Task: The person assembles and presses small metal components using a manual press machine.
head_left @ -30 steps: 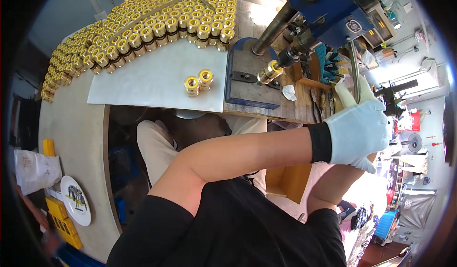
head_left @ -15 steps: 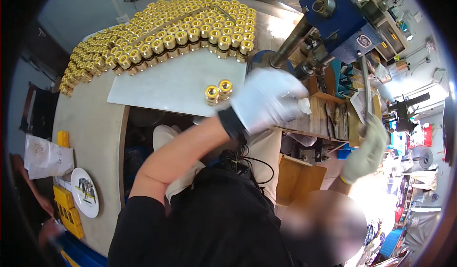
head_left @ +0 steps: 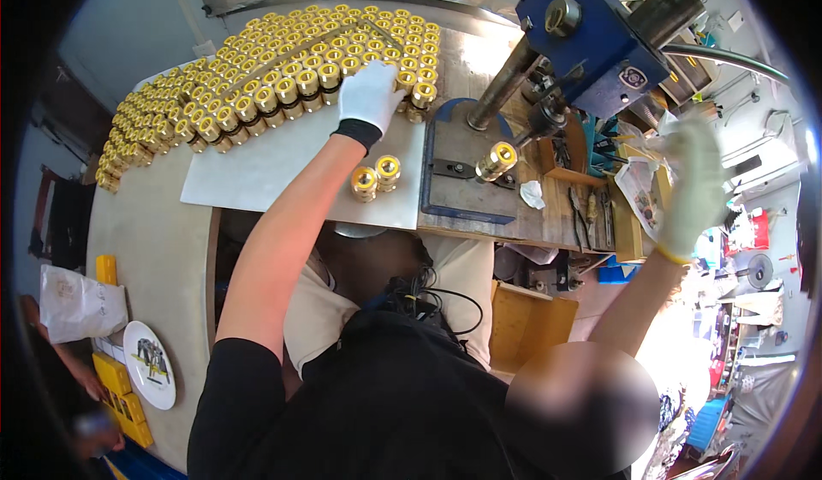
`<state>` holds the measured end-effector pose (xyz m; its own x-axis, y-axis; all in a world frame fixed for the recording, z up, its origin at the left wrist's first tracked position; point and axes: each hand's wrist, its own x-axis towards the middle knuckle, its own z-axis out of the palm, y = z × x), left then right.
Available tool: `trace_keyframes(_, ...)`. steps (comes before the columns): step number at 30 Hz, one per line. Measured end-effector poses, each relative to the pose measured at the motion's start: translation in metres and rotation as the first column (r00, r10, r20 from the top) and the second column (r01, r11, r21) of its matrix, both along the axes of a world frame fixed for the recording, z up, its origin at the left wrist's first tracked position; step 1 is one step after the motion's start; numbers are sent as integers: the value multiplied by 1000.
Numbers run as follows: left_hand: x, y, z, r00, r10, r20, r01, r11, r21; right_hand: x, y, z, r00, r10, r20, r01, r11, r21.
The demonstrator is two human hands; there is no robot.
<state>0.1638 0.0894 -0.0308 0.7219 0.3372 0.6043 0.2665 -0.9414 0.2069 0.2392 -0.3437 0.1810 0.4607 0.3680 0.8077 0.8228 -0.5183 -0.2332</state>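
My left hand, in a white glove, reaches to the front row of a large block of brass fittings. Its fingers curl down over a fitting there, which the glove mostly hides. Two more brass fittings stand side by side on the white board, close to me. On the base of a blue drill-press-like machine, a single brass fitting leans at an angle. My right hand, in a pale glove, is raised right of the machine, below its lever; motion blurs its fingers.
Pliers and other hand tools lie right of the machine, near a crumpled white scrap and a wooden tray. At left are a white plate, a white bag and yellow bins. Another person's arm shows at far left.
My left hand has moved from over the machine base to the fittings, uncovering the fitting on the base. The lever has swung up, and my right hand has come off it.
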Motion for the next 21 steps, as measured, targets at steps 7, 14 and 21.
trace_keyframes(7, -19, -1, 16, 990, 64, -125, -80, 988, -129, -51, 109, -152, 797, -22, -604, -21, 998, -65)
trace_keyframes(14, -62, 19, -20, 999, 13, 35, 1, 929, -370, -42, 123, -157, 780, -6, -625, -41, 997, -60)
trace_keyframes(21, -81, 35, -68, 974, -25, 224, 198, 573, -796, -44, 128, -161, 762, 39, -647, 22, 996, 86)
